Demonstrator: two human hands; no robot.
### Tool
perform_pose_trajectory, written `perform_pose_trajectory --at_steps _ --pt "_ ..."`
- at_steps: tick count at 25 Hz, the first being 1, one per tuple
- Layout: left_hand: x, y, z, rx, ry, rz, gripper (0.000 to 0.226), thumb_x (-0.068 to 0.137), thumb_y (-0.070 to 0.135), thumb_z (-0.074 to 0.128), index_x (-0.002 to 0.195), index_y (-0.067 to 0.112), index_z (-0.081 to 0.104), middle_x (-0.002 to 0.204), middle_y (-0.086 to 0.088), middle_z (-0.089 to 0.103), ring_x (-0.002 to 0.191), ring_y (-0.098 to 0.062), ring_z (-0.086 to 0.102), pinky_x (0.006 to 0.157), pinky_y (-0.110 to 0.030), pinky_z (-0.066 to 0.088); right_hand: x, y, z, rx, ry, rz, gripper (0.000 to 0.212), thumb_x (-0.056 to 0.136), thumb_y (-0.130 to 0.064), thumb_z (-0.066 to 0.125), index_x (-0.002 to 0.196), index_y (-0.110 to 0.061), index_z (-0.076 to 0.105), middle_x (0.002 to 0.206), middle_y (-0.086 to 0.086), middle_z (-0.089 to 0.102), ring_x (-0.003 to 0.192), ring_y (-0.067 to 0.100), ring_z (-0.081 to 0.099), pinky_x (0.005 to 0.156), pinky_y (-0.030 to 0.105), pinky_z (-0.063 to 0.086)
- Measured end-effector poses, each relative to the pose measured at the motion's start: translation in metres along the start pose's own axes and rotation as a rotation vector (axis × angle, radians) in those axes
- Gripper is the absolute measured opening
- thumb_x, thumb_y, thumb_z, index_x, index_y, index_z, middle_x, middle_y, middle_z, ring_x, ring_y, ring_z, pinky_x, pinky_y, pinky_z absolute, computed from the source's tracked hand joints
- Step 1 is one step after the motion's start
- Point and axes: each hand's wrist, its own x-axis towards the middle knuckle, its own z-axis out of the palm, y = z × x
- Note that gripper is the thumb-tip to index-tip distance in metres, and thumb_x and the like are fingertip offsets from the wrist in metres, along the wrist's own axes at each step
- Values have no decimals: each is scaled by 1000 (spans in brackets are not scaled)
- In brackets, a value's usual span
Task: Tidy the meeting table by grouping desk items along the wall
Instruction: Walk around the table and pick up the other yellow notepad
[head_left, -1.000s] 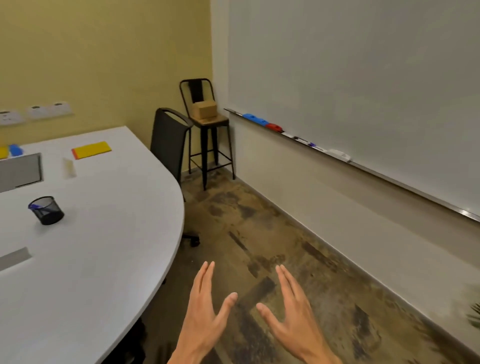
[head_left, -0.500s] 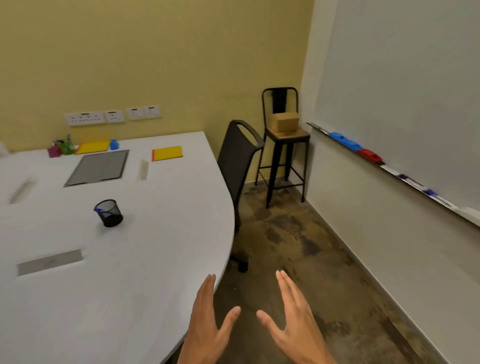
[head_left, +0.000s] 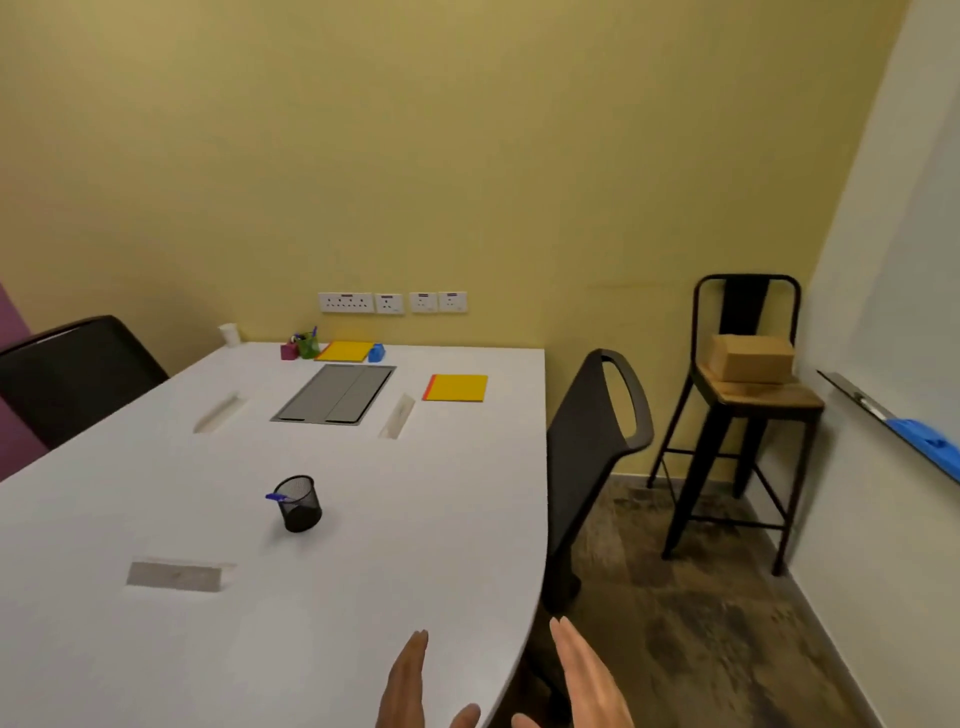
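Observation:
A black mesh pen cup (head_left: 298, 504) with a blue pen stands alone in the middle of the white table (head_left: 363, 597). A yellow notebook (head_left: 457, 387) lies apart near the far right corner. Along the yellow wall sit a second yellow notebook (head_left: 344, 352), a blue item (head_left: 376, 353), a green cup of pens (head_left: 308, 344), a magenta block (head_left: 289, 351) and a white cup (head_left: 229, 334). My left hand (head_left: 410, 686) hovers over the table's near edge and my right hand (head_left: 587, 680) just past it, both open and empty.
A grey cable hatch (head_left: 335, 393) and slots are set into the tabletop. A black chair (head_left: 597, 457) is tucked at the table's right side, another (head_left: 72, 374) at the left. A black stool (head_left: 737, 415) carries a cardboard box (head_left: 750, 358). A whiteboard tray (head_left: 893, 421) runs along the right wall.
The view has swung left from the whiteboard wall toward the table and yellow wall. Both hands stay open and empty, now lower in the frame at the table edge.

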Motion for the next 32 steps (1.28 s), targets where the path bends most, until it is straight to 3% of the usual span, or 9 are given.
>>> perform_pose_trajectory --at_steps 1,3,5,8,10,15,20,24,32 --pt "13 -5 9 5 22 -3 88 56 92 54 131 78 12 138 48 29 129 26 25 102 0 24 16 5 -2 -10 -25 -32 94 45 -106 15 118 -76 -36 151 -24 -15 145 -3 1 115 15 4" --pt "47 -7 31 27 54 -18 86 56 94 51 129 78 9 141 40 34 129 26 24 105 -14 29 54 19 -7 -3 -52 -58 95 47 -106 15 107 -71 -50 151 -24 -16 143 -3 0 114 16 2" --pt "84 5 48 31 38 -1 85 56 95 47 132 75 13 145 29 33 132 17 28 105 -26 30 94 36 -12 -21 -23 -82 95 57 -104 24 114 -71 -46 151 -30 -13 147 -1 2 117 19 4" --pt "140 21 70 -5 -13 -34 95 57 98 39 138 53 23 153 15 30 142 -7 32 108 -29 32 152 49 -33 -96 15 -107 87 74 -93 38 131 -72 -24 148 -35 -22 151 2 2 120 25 5" --pt "175 31 78 23 -53 -49 104 55 101 30 141 46 15 159 14 20 146 -8 24 114 -31 30 185 49 -51 -130 22 -107 84 79 -87 40 136 -66 -18 148 -37 -24 151 1 0 122 30 6" --pt "261 58 97 86 -77 -64 105 50 104 18 140 51 8 162 17 8 149 -8 17 119 -43 29 272 55 -89 -138 33 -149 83 83 -83 39 140 -64 -17 158 -32 -17 149 -2 -3 120 31 2" --pt "318 75 125 75 -23 -63 95 55 102 23 137 56 10 162 17 11 148 -7 19 117 -38 31 352 71 -127 -203 -6 -316 84 86 -79 42 144 -60 -16 162 -27 -12 147 -3 -11 122 34 4" --pt "361 96 169 91 49 -87 90 58 100 26 136 60 9 162 18 10 148 -8 18 116 -38 31 414 99 -167 -188 1 -419 88 87 -76 44 151 -51 -11 165 -23 -8 153 4 -5 123 35 6" --pt "434 170 269 136 193 -188 88 69 91 36 143 51 13 161 17 13 148 -7 19 116 -35 28 508 195 -263 -67 -26 -566 82 89 -75 42 147 -57 -13 165 -24 -3 152 -1 -8 126 34 5"
